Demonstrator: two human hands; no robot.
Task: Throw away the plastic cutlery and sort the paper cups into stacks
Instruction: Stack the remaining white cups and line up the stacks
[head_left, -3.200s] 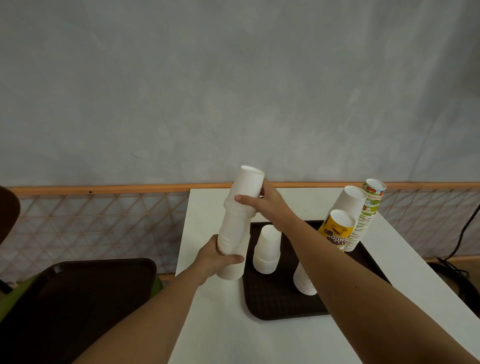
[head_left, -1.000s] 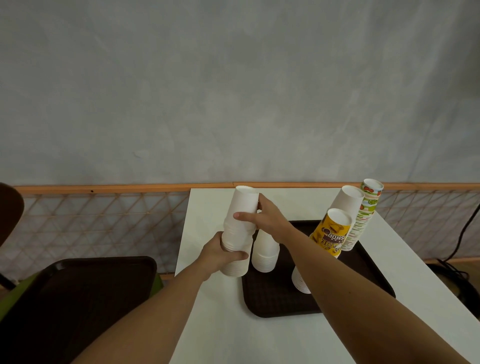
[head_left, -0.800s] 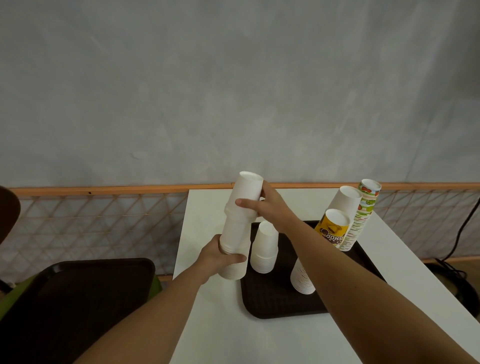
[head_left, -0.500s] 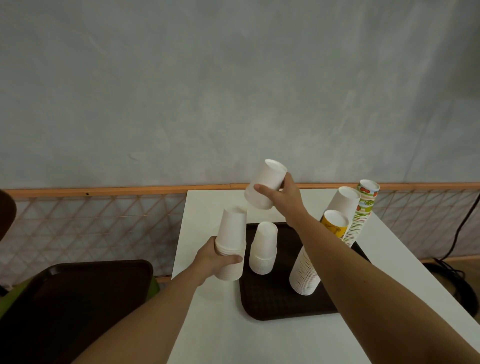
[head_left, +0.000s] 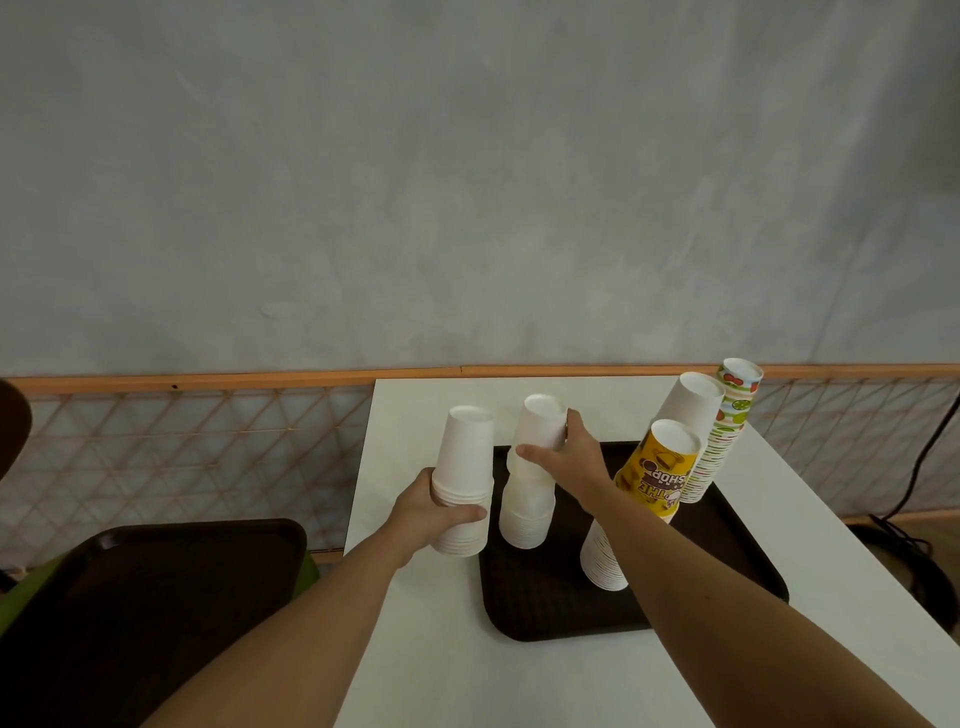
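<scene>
My left hand (head_left: 434, 512) grips a stack of upside-down white paper cups (head_left: 464, 467) standing on the white table (head_left: 519, 686) just left of the brown tray (head_left: 550, 608). My right hand (head_left: 569, 460) holds the top white cup (head_left: 540, 423) of a second white stack (head_left: 525, 514) at the tray's left edge. Behind my right arm stand a tall white stack (head_left: 693, 400), a yellow printed cup (head_left: 657, 470) on a white stack (head_left: 602, 566), and a fruit-patterned stack (head_left: 724, 431). No plastic cutlery is visible.
A second dark brown tray (head_left: 135, 597) lies on something green at the lower left. An orange rail with mesh (head_left: 182, 447) runs along the grey wall. Black cables (head_left: 914, 540) lie on the floor at the right.
My right hand lifted the upper white cups off the stack in my left hand and carried them right and down onto the white stack on the tray. My left hand kept its grip.
</scene>
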